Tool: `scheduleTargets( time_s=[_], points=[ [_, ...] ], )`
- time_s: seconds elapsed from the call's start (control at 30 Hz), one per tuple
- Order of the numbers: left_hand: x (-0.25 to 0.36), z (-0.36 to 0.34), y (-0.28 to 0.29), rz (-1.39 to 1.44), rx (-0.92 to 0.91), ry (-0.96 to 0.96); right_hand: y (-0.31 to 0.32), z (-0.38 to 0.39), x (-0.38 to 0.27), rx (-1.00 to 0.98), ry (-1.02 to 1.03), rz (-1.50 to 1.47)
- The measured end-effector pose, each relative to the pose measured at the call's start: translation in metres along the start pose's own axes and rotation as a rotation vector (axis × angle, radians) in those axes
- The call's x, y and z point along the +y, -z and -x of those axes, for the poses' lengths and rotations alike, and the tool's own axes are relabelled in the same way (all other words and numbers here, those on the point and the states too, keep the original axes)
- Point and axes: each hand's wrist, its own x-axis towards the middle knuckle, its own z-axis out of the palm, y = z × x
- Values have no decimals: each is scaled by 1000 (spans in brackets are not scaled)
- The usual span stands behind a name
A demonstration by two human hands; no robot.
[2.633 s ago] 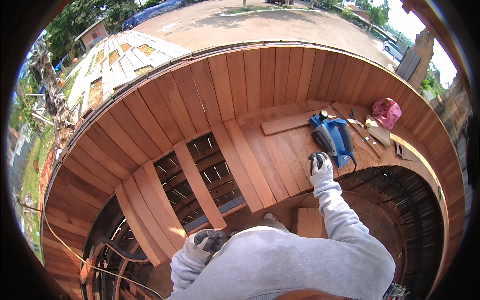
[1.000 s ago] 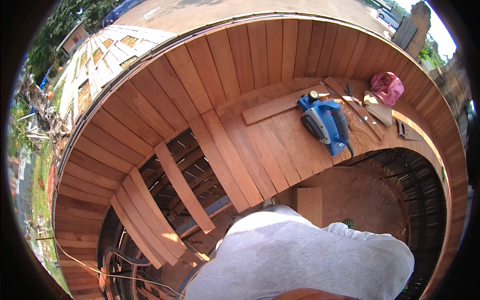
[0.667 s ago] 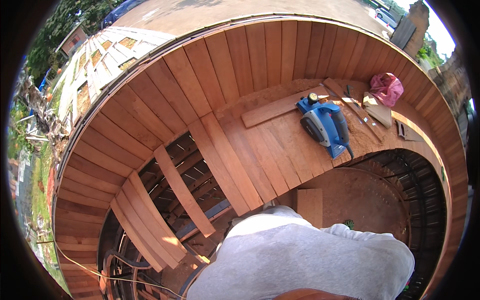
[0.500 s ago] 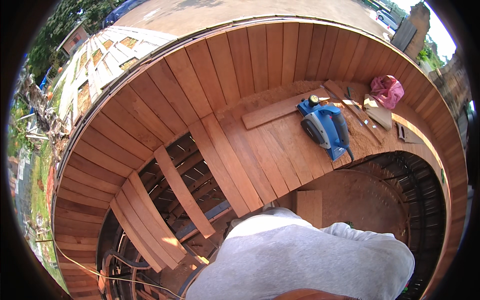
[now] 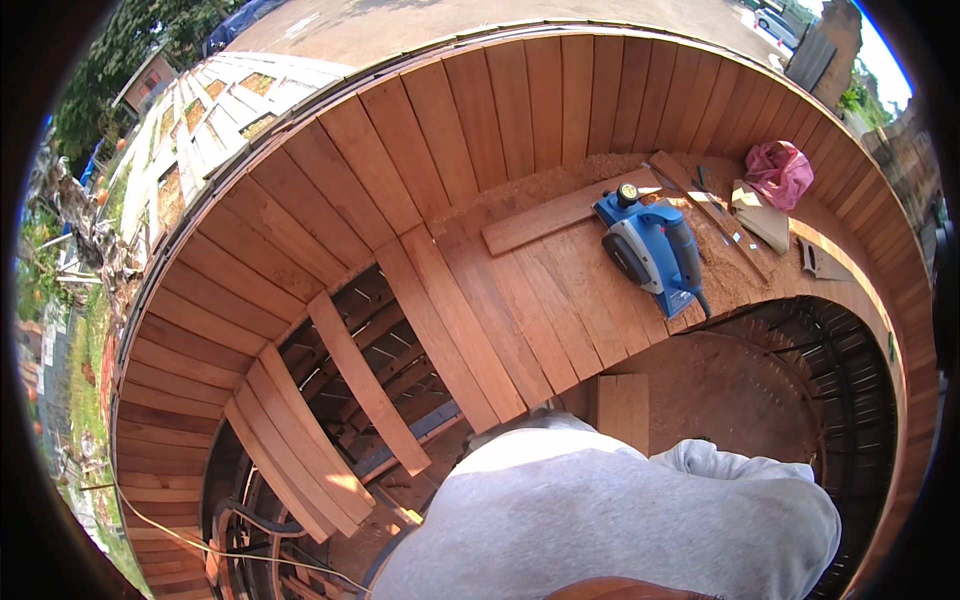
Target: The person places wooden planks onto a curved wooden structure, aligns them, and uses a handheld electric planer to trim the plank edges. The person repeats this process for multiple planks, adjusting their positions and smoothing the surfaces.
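Note:
Neither of my hands shows; the light grey shirt (image 5: 600, 510) fills the lower middle and a bunched grey sleeve (image 5: 735, 465) bends at its right. Beyond the shirt, a blue electric planer (image 5: 650, 250) rests on the curved wooden bench, its cord running down over the inner edge. A loose board (image 5: 550, 220) lies just left of it. Right of the planer are a long narrow strip of wood (image 5: 715, 215), a pale wood piece (image 5: 760, 218), a crumpled pink plastic bag (image 5: 778, 175) and a handsaw (image 5: 822, 262).
Vertical planks (image 5: 450, 130) form the bench's curved back. At left, a single slat (image 5: 365, 385) and several side-by-side slats (image 5: 300, 440) span an open metal frame (image 5: 400, 360). Sawdust (image 5: 735, 275) covers the right seat. A yellow cord (image 5: 240, 553) crosses the lower left. A board (image 5: 622, 410) lies inside the curve.
The grey sleeve has shifted slightly right and the view has tilted a little. The planer, the boards and the other things on the bench stay in place.

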Motion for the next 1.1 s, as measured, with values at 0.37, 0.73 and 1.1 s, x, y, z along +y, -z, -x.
scheduleTargets(
  time_s=[0.37,0.73,1.1],
  points=[
    [5,5,-5,-9,10,16,8,-1,2,-25,15,-10],
    [-16,3,6,-19,-31,-2,-13,3,1,-12,-19,-26],
    [-47,4,39,-47,-108,-38,-53,14,-19,28,-82,-43]
  ],
)
